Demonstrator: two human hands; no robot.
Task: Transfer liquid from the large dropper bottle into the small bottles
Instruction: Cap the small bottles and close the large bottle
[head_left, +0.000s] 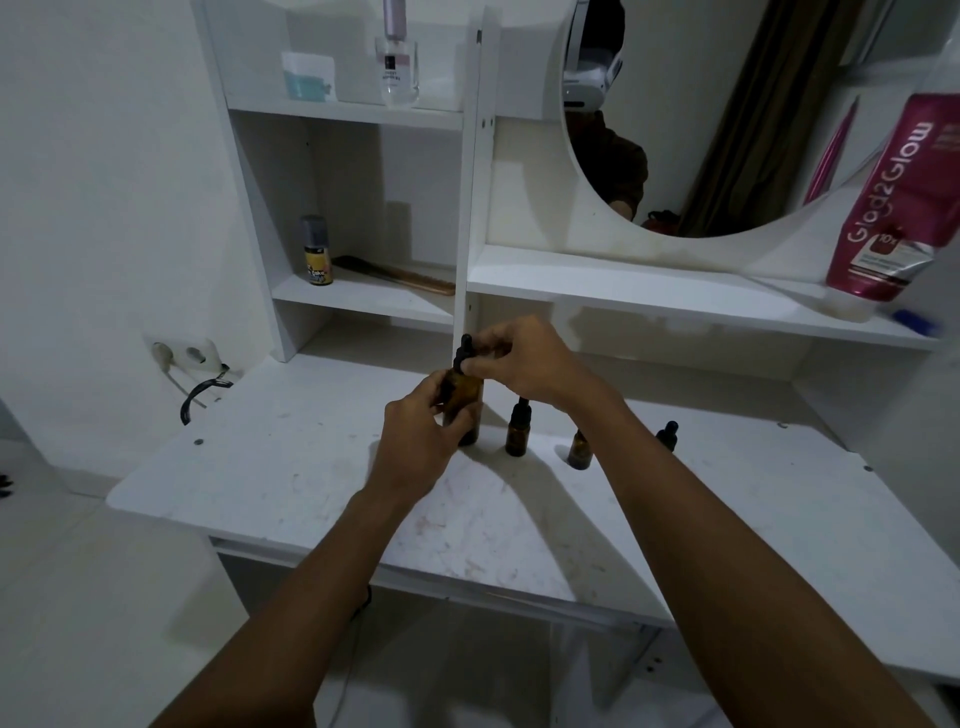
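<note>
The large amber glass dropper bottle (464, 410) stands on the white desk top (291, 467), far of centre. The left hand (421, 447) wraps its body; the right hand (524, 364) pinches its black rubber-bulb dropper cap (462, 353). To its right stand two small amber bottles (518, 428), (579, 449). The glass is probably rigid, smooth and breakable, so hold it by the body; the bulb looks soft, so turn it by the collar.

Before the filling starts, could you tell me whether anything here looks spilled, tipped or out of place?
No spill shows. The pink tube on the right shelf leans against the mirror. One small bottle seems uncapped, with a dropper cap lying beside it.
</note>
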